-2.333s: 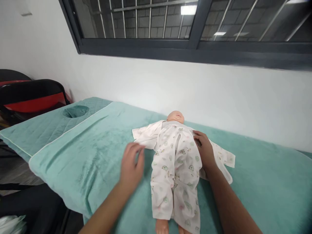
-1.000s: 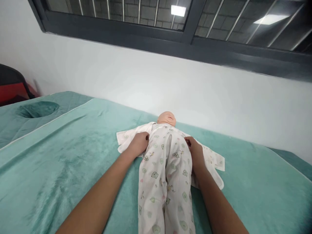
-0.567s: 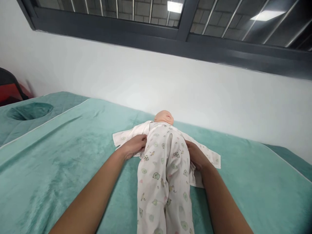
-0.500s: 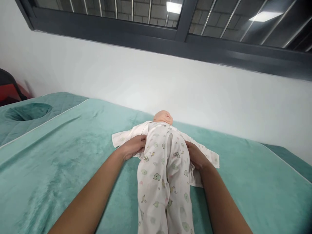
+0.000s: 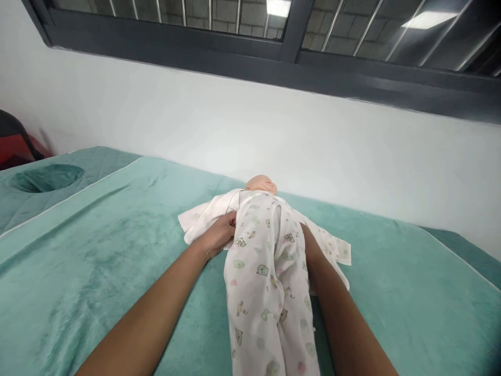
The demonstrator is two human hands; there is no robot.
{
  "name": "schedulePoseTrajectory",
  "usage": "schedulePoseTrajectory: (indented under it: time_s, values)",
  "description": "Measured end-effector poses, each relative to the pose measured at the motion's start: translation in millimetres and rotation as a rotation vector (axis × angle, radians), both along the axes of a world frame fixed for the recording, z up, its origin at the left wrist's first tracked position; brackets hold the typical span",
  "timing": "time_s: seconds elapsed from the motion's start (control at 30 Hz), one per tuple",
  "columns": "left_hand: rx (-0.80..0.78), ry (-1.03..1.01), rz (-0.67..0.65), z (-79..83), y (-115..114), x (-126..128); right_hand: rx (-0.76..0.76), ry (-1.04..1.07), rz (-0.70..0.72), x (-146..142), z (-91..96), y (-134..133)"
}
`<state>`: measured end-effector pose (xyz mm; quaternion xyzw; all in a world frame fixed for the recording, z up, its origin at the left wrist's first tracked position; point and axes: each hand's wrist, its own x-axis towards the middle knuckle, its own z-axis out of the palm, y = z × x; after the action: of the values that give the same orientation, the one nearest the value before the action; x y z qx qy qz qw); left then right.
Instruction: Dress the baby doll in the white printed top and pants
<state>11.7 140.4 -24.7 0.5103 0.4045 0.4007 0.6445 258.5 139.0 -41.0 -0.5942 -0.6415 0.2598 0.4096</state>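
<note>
A baby doll (image 5: 260,183) lies on its back on a green covered bed (image 5: 117,250), its head by the wall. White printed baby pants (image 5: 270,271) cover its legs and much of its trunk. Beneath them a white baby shirt (image 5: 213,209) spreads its sleeves to both sides. At the pants' left edge, near the top, my left hand (image 5: 221,232) is closed with fingertips pinching the cloth. On the opposite edge my right hand (image 5: 309,237) reaches in behind the pants, and its fingers are hidden.
A white wall (image 5: 250,125) rises right behind the doll's head, with a dark window frame (image 5: 235,49) above. To the left, the bed cover has a round hole (image 5: 47,178). A red and black object (image 5: 15,141) stands at the far left edge.
The upper edge of the pants has moved slightly toward the doll's head. My right hand has gone further in behind the cloth; the shirt's right lower flap has shifted.
</note>
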Motion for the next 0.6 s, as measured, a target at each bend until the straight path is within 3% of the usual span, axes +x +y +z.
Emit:
schedulePoseTrajectory:
  time_s: [0.1, 0.17, 0.27, 0.43, 0.6]
  values:
    - [0.011, 0.028, 0.013, 9.3, -4, 0, -0.007, -0.173, -0.11, 0, -7.6, 6]
    - [0.016, 0.052, 0.036, 15.4, -6, -1, 0.0, -0.156, -0.102, 0, -7.9, 7]
    - [0.015, 0.091, 0.077, 22.0, -8, -1, -0.044, 0.041, 0.057, 3, -1.6, 4]
    - [-0.01, 0.121, 0.142, 24.8, -9, 0, -0.31, 0.441, 0.29, 12, 6.8, -6]
    - [-0.035, 0.041, 0.114, 22.3, -9, 0, -0.398, 0.413, 0.325, 15, 8.3, -7]
